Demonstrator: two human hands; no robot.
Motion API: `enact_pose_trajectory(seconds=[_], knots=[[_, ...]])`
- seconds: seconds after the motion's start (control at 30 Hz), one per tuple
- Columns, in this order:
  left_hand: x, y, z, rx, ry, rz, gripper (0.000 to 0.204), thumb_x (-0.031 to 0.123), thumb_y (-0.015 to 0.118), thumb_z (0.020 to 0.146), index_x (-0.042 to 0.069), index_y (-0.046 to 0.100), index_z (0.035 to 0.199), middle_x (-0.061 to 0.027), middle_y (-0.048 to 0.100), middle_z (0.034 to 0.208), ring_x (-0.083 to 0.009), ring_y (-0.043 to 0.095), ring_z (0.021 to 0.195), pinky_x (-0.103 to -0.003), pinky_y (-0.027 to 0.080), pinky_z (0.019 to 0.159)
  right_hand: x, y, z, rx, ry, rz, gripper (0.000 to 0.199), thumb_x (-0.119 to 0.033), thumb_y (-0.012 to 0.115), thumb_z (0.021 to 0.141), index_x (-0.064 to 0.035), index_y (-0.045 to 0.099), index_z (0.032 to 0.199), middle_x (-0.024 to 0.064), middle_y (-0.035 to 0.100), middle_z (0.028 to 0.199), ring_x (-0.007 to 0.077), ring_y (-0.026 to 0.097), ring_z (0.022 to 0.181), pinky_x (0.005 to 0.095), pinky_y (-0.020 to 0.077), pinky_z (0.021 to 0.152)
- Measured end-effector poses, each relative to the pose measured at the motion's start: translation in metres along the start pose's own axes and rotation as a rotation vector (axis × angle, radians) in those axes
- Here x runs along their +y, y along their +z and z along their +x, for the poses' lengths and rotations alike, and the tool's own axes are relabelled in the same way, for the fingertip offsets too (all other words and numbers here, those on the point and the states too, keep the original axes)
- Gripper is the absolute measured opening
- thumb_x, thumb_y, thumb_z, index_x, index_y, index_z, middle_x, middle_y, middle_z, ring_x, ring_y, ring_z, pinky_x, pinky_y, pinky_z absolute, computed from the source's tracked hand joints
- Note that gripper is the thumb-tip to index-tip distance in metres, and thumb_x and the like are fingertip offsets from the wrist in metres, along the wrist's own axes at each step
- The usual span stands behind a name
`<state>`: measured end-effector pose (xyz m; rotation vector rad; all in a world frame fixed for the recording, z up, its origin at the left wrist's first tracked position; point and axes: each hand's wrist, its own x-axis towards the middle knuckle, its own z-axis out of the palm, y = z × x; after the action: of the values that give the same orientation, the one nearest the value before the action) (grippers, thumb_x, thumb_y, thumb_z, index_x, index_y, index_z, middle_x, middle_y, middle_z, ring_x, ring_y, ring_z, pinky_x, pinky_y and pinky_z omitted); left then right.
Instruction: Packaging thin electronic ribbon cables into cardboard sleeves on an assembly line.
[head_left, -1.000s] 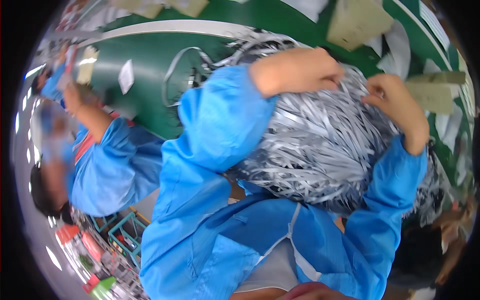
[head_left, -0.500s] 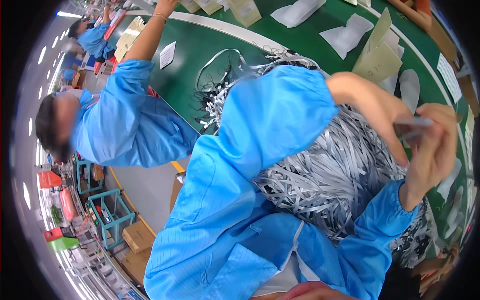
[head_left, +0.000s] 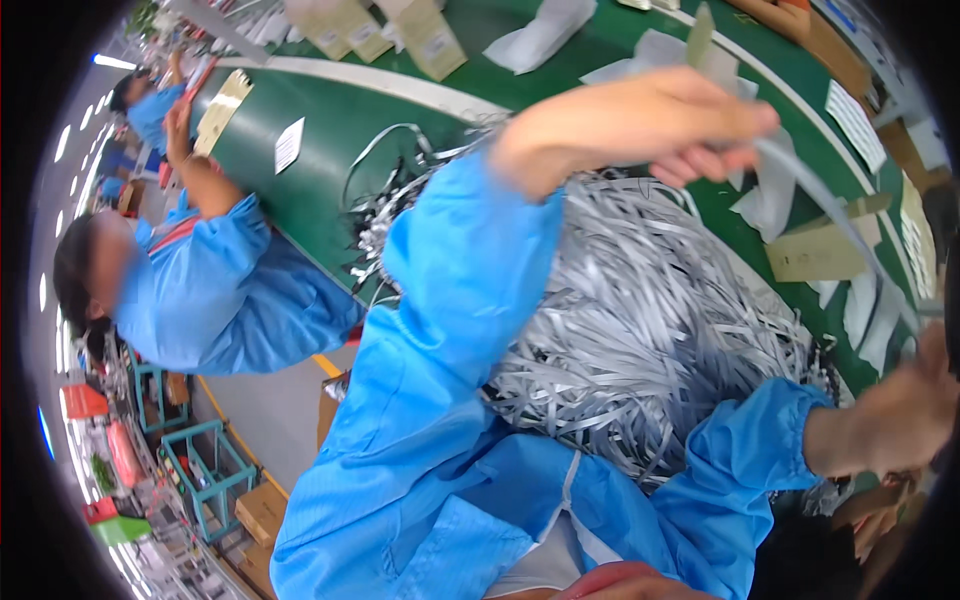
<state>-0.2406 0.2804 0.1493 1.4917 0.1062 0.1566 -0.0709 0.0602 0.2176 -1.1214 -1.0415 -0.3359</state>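
Observation:
My left hand [head_left: 640,130] is raised above the far side of a big heap of silvery-grey flat straps [head_left: 640,330]. Its fingers are closed on one end of a grey flat strap [head_left: 835,210]. From there the strap curves right and down to my right hand [head_left: 890,415], at the right rim of the picture. Motion blurs that hand, but the strap runs into its fingers. Thin black cords [head_left: 365,220] show at the heap's left edge. The heap lies on the green table [head_left: 330,190], close against my body.
Beige paper packets [head_left: 425,40] and white pouches [head_left: 540,35] lie along the far side. An open beige box [head_left: 815,250] and a printed sheet [head_left: 855,125] are at the right. A co-worker in blue [head_left: 200,290] sits at my left; another person's arm [head_left: 775,15] shows at the far right.
My hands were close together at the right of the heap. The left has moved left and away, the right toward the lower right, with the strap now stretched between them. The co-worker's arm has lowered.

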Motion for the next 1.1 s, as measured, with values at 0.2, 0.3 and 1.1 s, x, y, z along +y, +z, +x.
enact_pose_trajectory(seconds=[0.2,0.3,1.1], knots=[[-0.007,-0.001,0.001,0.089,0.293,-0.144,0.035,0.027,0.059,0.101,-0.005,0.064,0.114,-0.0105,0.069,0.097,-0.0141,0.066,0.083,-0.024,0.052,0.075,0.044,0.074,-0.045,-0.643,0.475,0.109,0.068,-0.042,0.066,0.090,-0.0003,0.045,0.140,0.0025,0.054,0.095,0.0111,0.049,0.085,0.0241,0.0398,0.075],[-0.003,0.009,0.009,0.166,0.292,-0.239,0.033,0.021,0.062,0.099,-0.007,0.062,0.118,-0.0159,0.070,0.108,-0.0190,0.069,0.094,-0.026,0.055,0.084,0.069,0.094,-0.071,-0.833,0.440,0.317,0.057,-0.029,0.079,0.085,-0.0038,0.054,0.130,-0.0003,0.054,0.091,0.0078,0.049,0.081,0.0245,0.0406,0.071],[-0.073,0.001,0.042,-0.141,-0.016,0.022,0.025,0.018,0.077,0.088,-0.001,0.066,0.099,-0.0084,0.072,0.089,-0.0145,0.069,0.085,-0.027,0.054,0.079,0.117,0.072,-0.038,-0.207,0.661,0.459,0.027,-0.018,0.066,0.096,0.0033,0.064,0.080,-0.0020,0.054,0.063,0.0049,0.043,0.052,0.0250,0.0285,0.048]])
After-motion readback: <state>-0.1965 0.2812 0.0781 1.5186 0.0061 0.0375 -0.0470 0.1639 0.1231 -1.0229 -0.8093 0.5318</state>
